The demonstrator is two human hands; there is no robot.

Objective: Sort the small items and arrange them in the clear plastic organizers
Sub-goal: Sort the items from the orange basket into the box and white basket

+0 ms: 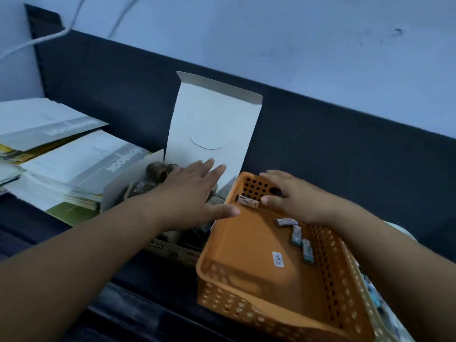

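An orange perforated plastic basket [246, 245] sits on the dark surface in front of me. Several small wrapped boxes lie inside: one [248, 201] near the far wall, three more [299, 236] along the right side, plus a white sticker [278, 259] on the floor. My right hand [293, 197] reaches into the far end of the basket, thumb touching the far small box; its fingers curl over the rim. My left hand [195, 191] hovers flat, fingers spread, over an open cardboard box [172, 250] of dark odds and ends, left of the basket.
The box's white lid flap [212, 124] stands upright against a dark back panel [320, 144]. Stacked papers and booklets [64, 156] lie at the left. A white cable [37, 40] hangs at the top left. More small items [372, 294] sit beyond the basket's right wall.
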